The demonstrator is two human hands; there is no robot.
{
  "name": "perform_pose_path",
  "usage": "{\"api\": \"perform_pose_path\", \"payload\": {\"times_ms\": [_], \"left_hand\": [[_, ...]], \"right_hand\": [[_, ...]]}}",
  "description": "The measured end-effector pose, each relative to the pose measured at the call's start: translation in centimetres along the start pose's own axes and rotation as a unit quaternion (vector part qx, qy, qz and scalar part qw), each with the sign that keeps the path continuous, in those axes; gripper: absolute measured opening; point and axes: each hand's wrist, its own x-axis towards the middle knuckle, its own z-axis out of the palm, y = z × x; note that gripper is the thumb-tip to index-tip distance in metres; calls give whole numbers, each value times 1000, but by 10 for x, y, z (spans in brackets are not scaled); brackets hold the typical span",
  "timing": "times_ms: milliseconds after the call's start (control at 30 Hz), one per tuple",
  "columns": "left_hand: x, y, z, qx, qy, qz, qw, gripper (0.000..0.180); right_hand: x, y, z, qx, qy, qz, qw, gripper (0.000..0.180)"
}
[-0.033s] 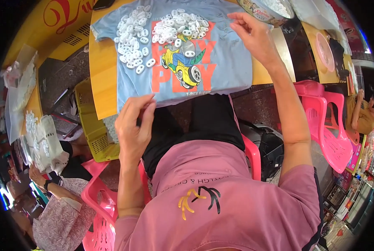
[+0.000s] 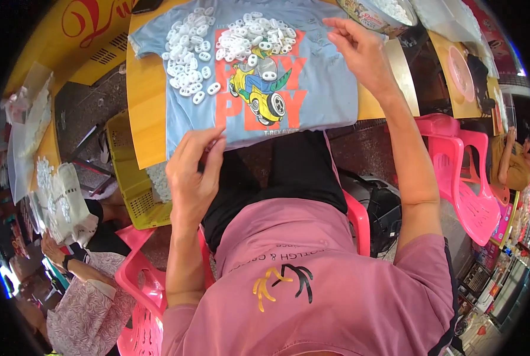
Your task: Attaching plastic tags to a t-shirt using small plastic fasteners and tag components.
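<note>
Nothing is shifting between the two pictures; both hands are keeping their places. The left hand (image 2: 194,172) is hovering at the hem of the blue T-shirt (image 2: 330,89), its grip pinched together, on what I cannot tell. The right hand (image 2: 363,53) is resting on the shirt, fingers loosely apart and empty. The shirt is lying flat on the yellow table (image 2: 143,118) under white plastic pieces (image 2: 188,47); its long axis is running away from the person, hem nearest.
</note>
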Motion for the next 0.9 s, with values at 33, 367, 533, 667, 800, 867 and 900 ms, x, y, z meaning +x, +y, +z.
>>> {"api": "perform_pose_path", "payload": {"times_ms": [33, 367, 533, 667, 800, 867, 900], "left_hand": [[9, 2, 6, 1, -1, 0, 1000, 16], [76, -5, 63, -11, -22, 58, 998, 13], [105, -13, 83, 147, 57, 201, 967, 7], [124, -20, 94, 173, 48, 218, 959, 8], [135, -18, 99, 234, 31, 233, 943, 9], [137, -17, 100, 247, 24, 233, 940, 9], [139, -15, 100, 249, 23, 242, 937, 8]], "right_hand": [[-4, -1, 1, 37, 26, 6, 999, 16], [-44, -41, 18, 162, 45, 57, 984, 14], [-56, -49, 33, 174, 48, -1, 983, 11], [-59, -45, 41, 178, 48, -3, 983, 9], [-58, -45, 39, 173, 58, -21, 983, 9], [-59, -44, 40, 177, 63, -20, 982, 9], [-60, -44, 40, 177, 64, -19, 982, 9]]}}
